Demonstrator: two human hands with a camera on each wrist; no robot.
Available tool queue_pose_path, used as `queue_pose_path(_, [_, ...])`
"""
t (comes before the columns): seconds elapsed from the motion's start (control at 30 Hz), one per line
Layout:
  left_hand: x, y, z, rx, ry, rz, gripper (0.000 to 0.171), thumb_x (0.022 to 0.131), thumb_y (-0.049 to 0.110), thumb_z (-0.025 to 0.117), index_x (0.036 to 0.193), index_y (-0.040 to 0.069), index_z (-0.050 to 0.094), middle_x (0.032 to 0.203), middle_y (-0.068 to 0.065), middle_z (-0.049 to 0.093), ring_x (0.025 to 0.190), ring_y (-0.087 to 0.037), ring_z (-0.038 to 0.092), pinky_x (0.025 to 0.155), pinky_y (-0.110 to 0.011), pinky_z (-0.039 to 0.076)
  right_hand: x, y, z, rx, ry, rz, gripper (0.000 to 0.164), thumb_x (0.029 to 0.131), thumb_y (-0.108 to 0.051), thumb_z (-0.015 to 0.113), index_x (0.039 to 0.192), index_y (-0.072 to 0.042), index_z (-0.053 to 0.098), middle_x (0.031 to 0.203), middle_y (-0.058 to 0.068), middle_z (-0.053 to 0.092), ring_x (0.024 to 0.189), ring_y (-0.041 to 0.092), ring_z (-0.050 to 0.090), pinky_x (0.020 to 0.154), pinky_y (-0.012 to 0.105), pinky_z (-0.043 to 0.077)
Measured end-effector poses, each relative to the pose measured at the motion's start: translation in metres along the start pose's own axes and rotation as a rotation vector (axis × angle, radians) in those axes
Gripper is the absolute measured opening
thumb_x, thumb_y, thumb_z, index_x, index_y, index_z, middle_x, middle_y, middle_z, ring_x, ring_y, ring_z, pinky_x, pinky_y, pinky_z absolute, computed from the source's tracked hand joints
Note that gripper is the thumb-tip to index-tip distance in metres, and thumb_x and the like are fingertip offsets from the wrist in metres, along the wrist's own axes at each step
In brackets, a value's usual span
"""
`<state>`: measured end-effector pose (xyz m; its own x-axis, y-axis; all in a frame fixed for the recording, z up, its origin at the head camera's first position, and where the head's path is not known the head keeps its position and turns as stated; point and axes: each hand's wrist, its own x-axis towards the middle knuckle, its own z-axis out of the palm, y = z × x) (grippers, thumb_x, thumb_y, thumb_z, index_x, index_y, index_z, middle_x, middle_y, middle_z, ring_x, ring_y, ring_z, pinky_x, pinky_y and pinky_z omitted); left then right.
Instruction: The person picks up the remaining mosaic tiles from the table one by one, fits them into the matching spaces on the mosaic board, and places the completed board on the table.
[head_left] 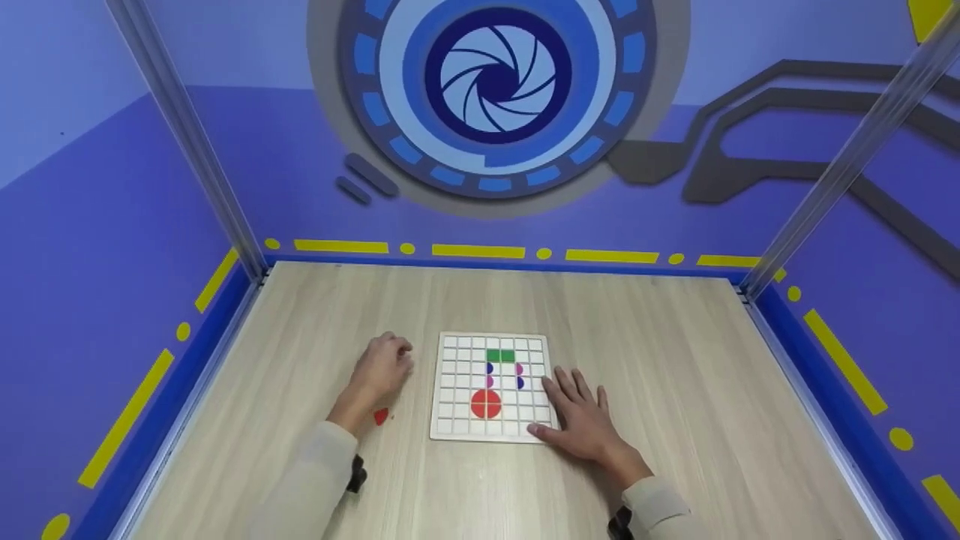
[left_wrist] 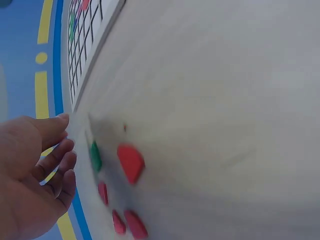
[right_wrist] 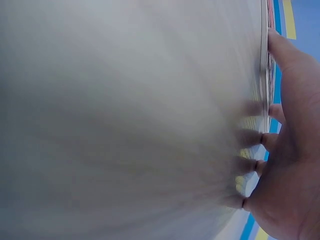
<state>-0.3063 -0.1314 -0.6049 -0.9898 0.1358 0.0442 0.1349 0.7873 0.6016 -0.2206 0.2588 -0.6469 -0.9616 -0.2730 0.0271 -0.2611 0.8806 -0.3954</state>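
A white grid board (head_left: 456, 427) lies flat on the table. Set in its cells are two green squares (head_left: 500, 355), small purple and pink half-round pieces (head_left: 520, 370), and a red disc of quarter pieces (head_left: 486, 404). Left of the board, my left hand (head_left: 381, 367) hovers with loosely bent fingers; nothing shows between them. Beneath and near it are a red piece (left_wrist: 131, 162), a green piece (left_wrist: 95, 156) and several pinkish-red pieces (left_wrist: 135, 225). My right hand (head_left: 585, 424) rests at the board's right edge, fingers spread, thumb touching the lower right corner.
The pale wooden table (head_left: 360, 292) is bounded by a blue back wall (head_left: 285, 165) and side walls. Metal posts (head_left: 202, 150) stand at the back corners. A tiny dark speck (left_wrist: 125, 128) lies near the red piece.
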Motion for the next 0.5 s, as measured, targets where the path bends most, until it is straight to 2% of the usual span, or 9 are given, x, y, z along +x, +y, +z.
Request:
queue_pose_path(0.07, [-0.002,-0.008,-0.008,0.006,0.001,-0.014,0.027,0.101,0.011,0.071,0.126,0.002,0.070,0.117,-0.009,0.063,0.112,-0.027,0.060,0.096,-0.045,0.052,0.000,0.000,0.000,0.000,0.004,-0.003,0.096,0.092,-0.073,0.064,0.165,-0.016,0.038,0.174,0.014,0.024,0.160,0.044,0.012,0.118,0.078,0.006])
queue_pose_path(0.23, [-0.007,-0.019,-0.019,0.065,-0.022,-0.001,0.030,0.095,0.012,0.080,0.120,-0.001,0.072,0.107,-0.011,0.062,0.103,-0.028,0.058,0.090,-0.045,0.052,0.000,-0.001,-0.001,0.009,-0.001,0.000,0.096,0.092,-0.073,0.064,0.165,-0.016,0.038,0.174,0.014,0.024,0.160,0.045,0.012,0.118,0.078,0.006])
queue_pose_path(0.33, [-0.010,-0.021,-0.021,0.089,-0.049,-0.008,0.027,0.095,0.014,0.081,0.117,-0.001,0.073,0.101,-0.008,0.060,0.098,-0.028,0.056,0.086,-0.044,0.051,0.001,-0.001,-0.002,0.002,-0.012,0.008,0.097,0.091,-0.075,0.063,0.166,-0.018,0.036,0.174,0.013,0.023,0.161,0.043,0.011,0.119,0.077,0.005])
queue_pose_path(0.5, [-0.013,-0.023,-0.018,0.073,-0.059,-0.013,0.022,0.095,0.012,0.081,0.112,0.000,0.073,0.098,-0.007,0.058,0.092,-0.025,0.054,0.082,-0.044,0.049,0.000,-0.001,-0.001,-0.001,-0.013,0.017,0.098,0.091,-0.076,0.062,0.166,-0.018,0.037,0.174,0.013,0.023,0.161,0.043,0.010,0.119,0.076,0.004])
